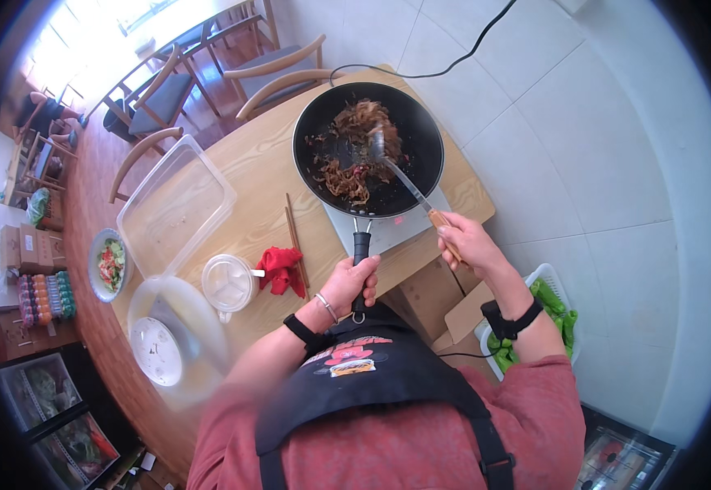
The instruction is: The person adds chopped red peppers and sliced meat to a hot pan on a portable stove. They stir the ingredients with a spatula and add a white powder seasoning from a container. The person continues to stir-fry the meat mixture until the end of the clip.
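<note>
My left hand (354, 283) grips the black handle of a dark frying pan (415, 119). The pan rests on a white portable cooktop (352, 236) near the table's far right corner. Brown shredded food (364, 119) lies in two heaps inside, one toward the far side and one nearer the handle. With its fingers around the wooden grip, my right hand (470, 242) holds a metal spatula (409, 182). The spatula's blade is down in the food, slightly blurred, and hides part of the far heap.
Left of the pan lie wooden chopsticks (290, 236), a red cloth (280, 269), a lidded clear container (228, 283) and a clear plastic tub (177, 202). A bowl of chopped vegetables (110, 263) sits at the table's left edge. Green peppers fill a white basket (548, 275) by my right arm.
</note>
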Available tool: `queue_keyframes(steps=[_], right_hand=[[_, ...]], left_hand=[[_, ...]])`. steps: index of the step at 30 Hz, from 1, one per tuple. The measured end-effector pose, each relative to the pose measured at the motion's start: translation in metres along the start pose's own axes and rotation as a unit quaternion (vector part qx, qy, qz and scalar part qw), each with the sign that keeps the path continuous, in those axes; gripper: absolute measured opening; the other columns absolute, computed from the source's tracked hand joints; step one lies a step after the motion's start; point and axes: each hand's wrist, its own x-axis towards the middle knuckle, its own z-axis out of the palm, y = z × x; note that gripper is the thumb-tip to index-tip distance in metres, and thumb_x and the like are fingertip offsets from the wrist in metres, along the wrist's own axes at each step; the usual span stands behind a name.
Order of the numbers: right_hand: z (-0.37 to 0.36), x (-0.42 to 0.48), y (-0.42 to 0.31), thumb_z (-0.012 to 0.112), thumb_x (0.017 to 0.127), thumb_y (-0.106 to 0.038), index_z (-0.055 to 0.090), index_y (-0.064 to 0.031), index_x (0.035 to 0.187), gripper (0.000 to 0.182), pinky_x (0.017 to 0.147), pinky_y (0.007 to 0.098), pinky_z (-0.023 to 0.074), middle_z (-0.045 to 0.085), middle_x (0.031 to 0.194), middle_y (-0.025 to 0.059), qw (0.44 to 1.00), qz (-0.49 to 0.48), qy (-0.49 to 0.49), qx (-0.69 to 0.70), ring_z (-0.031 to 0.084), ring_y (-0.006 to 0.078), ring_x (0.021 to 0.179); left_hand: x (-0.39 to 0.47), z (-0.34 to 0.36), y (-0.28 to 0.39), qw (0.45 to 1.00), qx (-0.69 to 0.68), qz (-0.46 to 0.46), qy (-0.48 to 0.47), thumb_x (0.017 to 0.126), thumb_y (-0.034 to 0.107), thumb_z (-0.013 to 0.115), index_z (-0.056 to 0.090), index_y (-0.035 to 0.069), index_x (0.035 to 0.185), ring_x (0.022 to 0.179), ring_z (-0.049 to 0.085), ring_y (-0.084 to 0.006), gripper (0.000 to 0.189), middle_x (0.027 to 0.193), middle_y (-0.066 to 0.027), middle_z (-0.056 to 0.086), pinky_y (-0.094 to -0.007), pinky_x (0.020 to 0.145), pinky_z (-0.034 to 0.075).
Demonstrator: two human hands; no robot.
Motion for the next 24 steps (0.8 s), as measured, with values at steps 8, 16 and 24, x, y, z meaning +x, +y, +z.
queue_keyframes(steps=[8, 16, 24], right_hand=[[0.008, -0.007, -0.013, 0.05, 0.102, -0.034, 0.054, -0.007, 0.112, 0.029, 0.039, 0.0209, 0.0386, 0.054, 0.076, 0.0016, 0.99, -0.017, -0.009, 0.138, 0.05, 0.0061, 0.05], [0.034, -0.002, -0.016, 0.048, 0.103, -0.032, 0.053, -0.006, 0.113, 0.029, 0.037, 0.0208, 0.0353, 0.054, 0.076, 0.0027, 0.974, 0.076, -0.11, 0.182, 0.047, 0.007, 0.045], [0.05, 0.048, -0.049, 0.044, 0.105, -0.036, 0.052, -0.0046, 0.118, 0.035, 0.039, 0.0207, 0.0351, 0.053, 0.071, -0.0001, 0.979, -0.061, -0.036, 0.19, 0.046, 0.0053, 0.047]], left_hand=[[0.003, 0.001, -0.003, 1.0, -0.012, -0.003, -0.013, 0.098, 0.026, 0.062, 0.045, 0.011, 0.088, 0.046, 0.047, -0.0115, 0.024, 0.063, -0.0004, 0.049, -0.03, 0.042, 0.043], [-0.002, 0.004, 0.005, 1.0, -0.005, -0.009, -0.005, 0.099, 0.027, 0.06, 0.045, 0.012, 0.085, 0.047, 0.047, -0.0108, 0.025, 0.064, 0.0004, 0.048, -0.0297, 0.042, 0.043], [-0.001, 0.004, 0.002, 1.0, 0.013, -0.002, -0.003, 0.099, 0.028, 0.06, 0.046, 0.012, 0.087, 0.048, 0.046, -0.0103, 0.024, 0.065, 0.0007, 0.048, -0.0292, 0.043, 0.043]])
